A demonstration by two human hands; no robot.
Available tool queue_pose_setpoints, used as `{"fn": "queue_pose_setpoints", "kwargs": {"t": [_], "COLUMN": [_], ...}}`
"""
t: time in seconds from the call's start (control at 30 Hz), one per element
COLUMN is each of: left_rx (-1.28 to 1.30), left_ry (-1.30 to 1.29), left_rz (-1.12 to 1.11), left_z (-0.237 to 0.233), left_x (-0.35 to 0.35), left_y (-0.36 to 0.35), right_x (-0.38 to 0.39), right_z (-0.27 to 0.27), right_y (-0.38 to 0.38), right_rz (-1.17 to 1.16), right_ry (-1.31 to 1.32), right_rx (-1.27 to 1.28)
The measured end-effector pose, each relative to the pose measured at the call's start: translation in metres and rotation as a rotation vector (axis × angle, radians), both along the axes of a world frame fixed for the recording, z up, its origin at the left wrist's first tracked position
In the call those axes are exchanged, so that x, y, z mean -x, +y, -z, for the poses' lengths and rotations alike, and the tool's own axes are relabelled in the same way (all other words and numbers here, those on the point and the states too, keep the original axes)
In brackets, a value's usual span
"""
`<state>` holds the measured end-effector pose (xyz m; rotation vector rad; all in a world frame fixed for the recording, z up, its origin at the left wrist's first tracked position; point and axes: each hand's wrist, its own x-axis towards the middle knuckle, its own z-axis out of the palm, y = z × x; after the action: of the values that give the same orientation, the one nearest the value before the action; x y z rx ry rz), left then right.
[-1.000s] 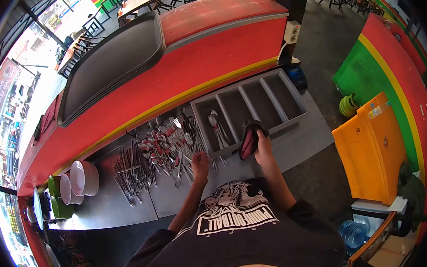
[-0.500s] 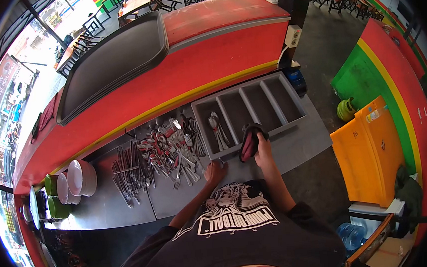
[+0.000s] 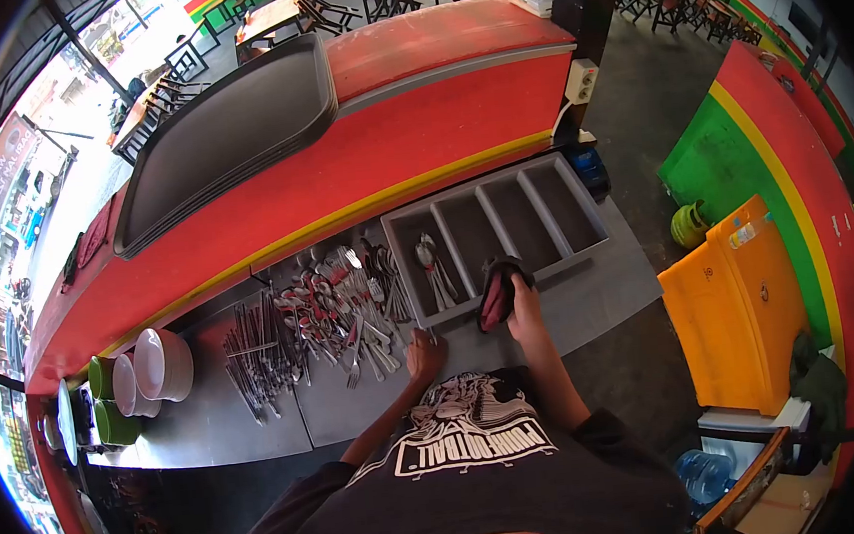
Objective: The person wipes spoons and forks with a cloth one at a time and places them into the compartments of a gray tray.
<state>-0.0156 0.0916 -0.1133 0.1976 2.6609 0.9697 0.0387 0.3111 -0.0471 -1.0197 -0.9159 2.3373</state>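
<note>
My right hand (image 3: 525, 307) grips a red and black cloth (image 3: 496, 294) against the front rim of a grey four-compartment cutlery tray (image 3: 542, 203). Only the leftmost compartment holds anything, a few spoons (image 3: 433, 264). My left hand (image 3: 422, 354) rests on the steel counter (image 3: 348, 404) just in front of the tray's left corner. Its fingertips are at the edge of a heap of loose spoons and forks (image 3: 342, 304). What it holds, if anything, is too small to see.
A bundle of long thin steel utensils (image 3: 253, 346) lies left of the heap. White bowls (image 3: 162, 361) and green cups (image 3: 106, 398) stand at the far left. Dark serving trays (image 3: 226, 132) are stacked on the red counter behind. A yellow bin (image 3: 741, 307) stands to the right.
My left hand has pulled back from the cutlery heap toward me and to the right, and now sits by the tray's front left corner. My right hand and the cloth have barely moved.
</note>
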Motion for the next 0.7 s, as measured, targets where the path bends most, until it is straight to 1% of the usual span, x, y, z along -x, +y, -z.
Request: {"fn": "queue_pose_setpoints", "kwargs": {"t": [0.1, 0.2, 0.27, 0.4, 0.5, 0.57, 0.6, 0.7], "left_rx": [-0.036, -0.099, -0.038, 0.062, 0.077, 0.017, -0.012, -0.107], "left_ry": [0.009, 0.043, 0.045, -0.01, -0.002, -0.113, -0.168, -0.054], "left_rz": [-0.067, -0.048, 0.013, 0.064, 0.074, 0.164, 0.209, 0.179], "left_z": [0.002, 0.005, 0.03, 0.035, 0.032, 0.046, 0.044, 0.037], "left_x": [0.001, 0.003, 0.012, 0.019, 0.019, 0.028, 0.03, 0.02], "left_y": [-0.001, -0.006, -0.01, -0.014, -0.018, -0.028, -0.03, -0.034], "right_x": [0.0, 0.001, 0.0, -0.001, -0.003, -0.004, -0.005, -0.002], "right_z": [0.006, 0.009, 0.003, -0.001, -0.008, -0.009, -0.007, 0.007], "right_y": [0.001, 0.0, -0.001, -0.002, -0.003, -0.004, -0.003, -0.001], "right_rz": [-0.032, -0.033, -0.021, -0.015, -0.007, -0.007, -0.008, -0.02], "right_ry": [0.053, 0.096, 0.082, 0.099, 0.095, 0.115, 0.125, 0.14], "right_rx": [-0.009, -0.002, -0.004, -0.01, -0.015, -0.022, -0.026, -0.046]}}
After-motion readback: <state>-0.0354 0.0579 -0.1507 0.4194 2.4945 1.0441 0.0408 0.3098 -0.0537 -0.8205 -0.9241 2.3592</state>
